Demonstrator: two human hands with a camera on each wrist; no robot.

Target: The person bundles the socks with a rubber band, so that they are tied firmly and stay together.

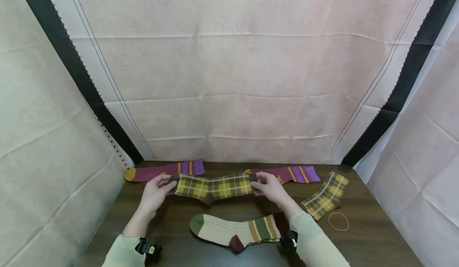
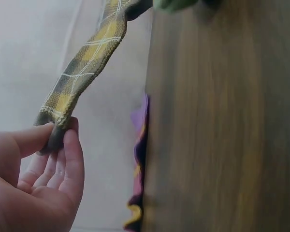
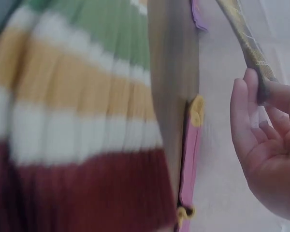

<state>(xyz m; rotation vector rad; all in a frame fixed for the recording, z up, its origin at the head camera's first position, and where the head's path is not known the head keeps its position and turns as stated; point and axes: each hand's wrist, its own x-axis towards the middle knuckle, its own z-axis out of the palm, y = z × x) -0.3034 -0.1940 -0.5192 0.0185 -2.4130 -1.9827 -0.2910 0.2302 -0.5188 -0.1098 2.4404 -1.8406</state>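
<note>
A yellow and dark green plaid sock (image 1: pixel 229 186) is stretched sideways between both hands, lifted above the table, its heel pointing down. My left hand (image 1: pixel 156 193) pinches one end between thumb and fingers; the left wrist view shows that grip on the dark tip of the plaid sock (image 2: pixel 82 72). At the other end, my right hand (image 1: pixel 270 188) pinches the sock between thumb and fingertips. Below the hands lies a cream sock (image 1: pixel 229 228) with a green toe, a maroon heel and striped cuff. In the right wrist view this cream sock (image 3: pixel 82 96) looms close.
Purple socks with yellow toes lie at the back, one on the left (image 1: pixel 157 172) and another on the right (image 1: pixel 294 174). A second plaid sock (image 1: pixel 326 195) rests right of my right arm, near an orange rubber band (image 1: pixel 338 222). Pale fabric walls (image 1: pixel 229 79) enclose the brown table (image 1: pixel 373 235).
</note>
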